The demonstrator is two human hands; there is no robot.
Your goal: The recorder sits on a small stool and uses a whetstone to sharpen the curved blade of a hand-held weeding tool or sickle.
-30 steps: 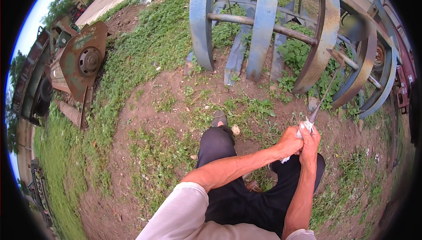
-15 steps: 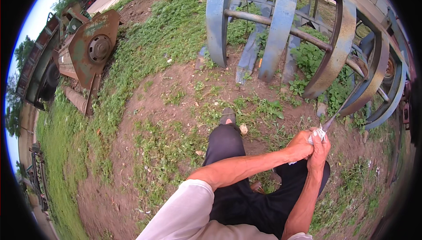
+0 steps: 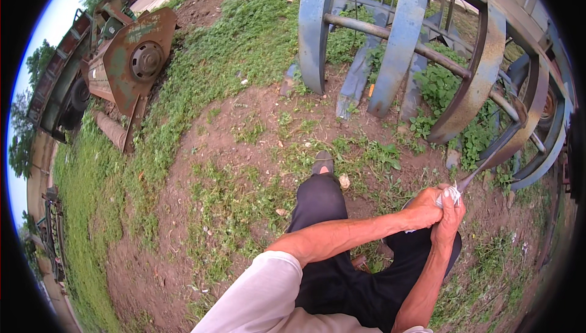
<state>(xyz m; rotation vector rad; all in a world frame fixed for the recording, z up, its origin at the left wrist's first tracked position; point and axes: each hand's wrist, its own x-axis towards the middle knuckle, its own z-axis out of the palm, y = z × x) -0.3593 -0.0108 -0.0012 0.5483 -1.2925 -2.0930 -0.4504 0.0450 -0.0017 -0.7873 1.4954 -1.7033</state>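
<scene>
My left hand [image 3: 423, 209] and my right hand [image 3: 450, 216] are together over my right knee, both closed on a white-wrapped handle [image 3: 448, 195]. White cloth or string shows at the top of the grip; the rest is hidden by my fingers. From it a thin, dark, curved piece [image 3: 473, 176], like a sickle's blade, runs up and away among the curved tines of a blue metal implement [image 3: 400, 46]. Whether its far end touches the tines, I cannot tell.
Rusty machinery [image 3: 137, 61] stands at the far left beside a trailer [image 3: 58, 92]. Green weeds [image 3: 452, 86] grow between the blue implement's tines. Low grass and bare soil [image 3: 229, 113] spread around my left shoe [image 3: 323, 162]. A pale stone [image 3: 345, 181] lies beside it.
The whole view has shifted slightly, so the machinery and implement sit further right and my hands a little right and lower. Both hands keep the same grip.
</scene>
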